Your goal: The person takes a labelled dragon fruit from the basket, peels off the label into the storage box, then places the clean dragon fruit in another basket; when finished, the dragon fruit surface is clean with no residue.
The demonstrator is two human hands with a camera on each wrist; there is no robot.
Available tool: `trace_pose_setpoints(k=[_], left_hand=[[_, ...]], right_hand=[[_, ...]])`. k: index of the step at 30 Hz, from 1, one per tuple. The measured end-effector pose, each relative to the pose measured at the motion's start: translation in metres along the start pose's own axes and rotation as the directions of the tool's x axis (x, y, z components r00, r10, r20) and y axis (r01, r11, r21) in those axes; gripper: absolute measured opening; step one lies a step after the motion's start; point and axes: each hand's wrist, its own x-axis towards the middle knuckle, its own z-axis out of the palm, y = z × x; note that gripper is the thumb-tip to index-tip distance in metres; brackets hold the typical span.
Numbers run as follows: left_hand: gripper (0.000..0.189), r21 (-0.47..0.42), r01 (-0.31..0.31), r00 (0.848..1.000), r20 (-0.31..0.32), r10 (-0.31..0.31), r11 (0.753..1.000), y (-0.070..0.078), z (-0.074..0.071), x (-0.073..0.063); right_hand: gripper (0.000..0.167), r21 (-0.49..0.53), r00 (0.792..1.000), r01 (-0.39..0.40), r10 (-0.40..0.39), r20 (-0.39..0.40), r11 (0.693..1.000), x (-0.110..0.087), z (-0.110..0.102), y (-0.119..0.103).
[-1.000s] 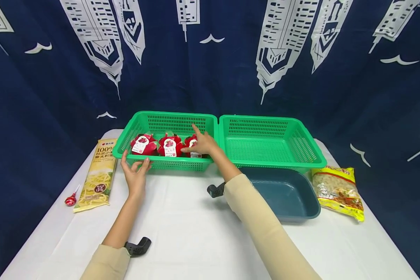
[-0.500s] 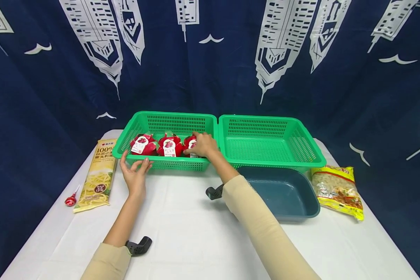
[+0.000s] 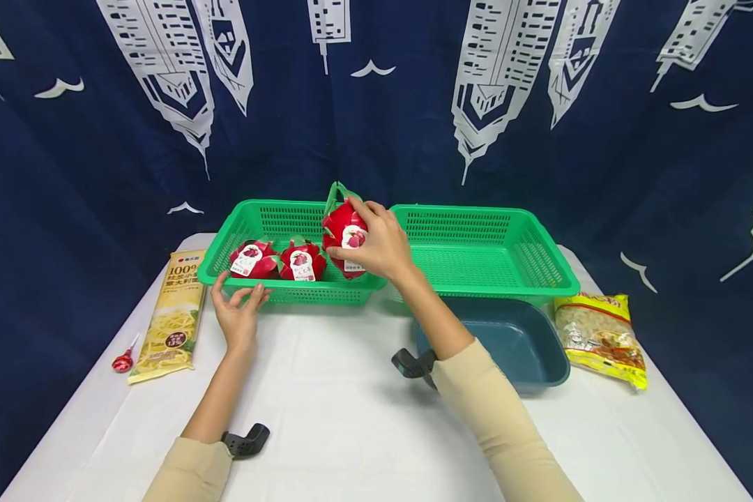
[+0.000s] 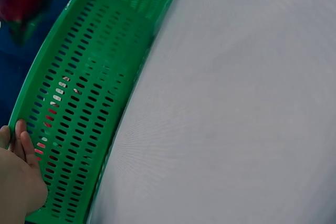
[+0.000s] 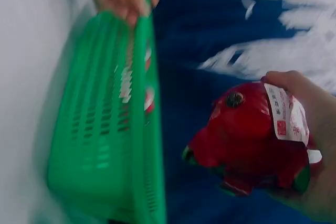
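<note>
In the head view my right hand grips a red dragon fruit with green leaf tips and a white label, held above the right end of the left green basket. The right wrist view shows the same dragon fruit between thumb and fingers. Two more labelled dragon fruits lie side by side in that basket, one at the left and one in the middle. My left hand holds the basket's front rim near its left corner; in the left wrist view its fingers lie against the perforated wall.
A second green basket adjoins on the right, with a dark blue tub in front of it. A yellow-edged bag lies at the right. On the left lie a yellow pasta packet and a red lollipop.
My right hand has closed around the rightmost dragon fruit and lifted it up out of the left basket. My left hand stays at the rim.
</note>
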Motion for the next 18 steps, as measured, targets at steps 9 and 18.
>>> trace_pose_setpoints(k=[9, 18], left_hand=[[0.072, 0.025, 0.0, 1.0, -0.001, 0.0, 1.0, 0.003, 0.0, -0.002], [0.072, 0.058, 0.024, 1.0, 0.013, -0.025, 0.998, 0.003, -0.001, -0.001]], right_hand=[[0.084, 0.083, 0.953, 0.299, -0.302, 0.028, 0.951, -0.11, -0.013, -0.008], [0.079, 0.115, 0.928, 0.191, -0.218, 0.303, 0.975, -0.154, 0.03, 0.012]])
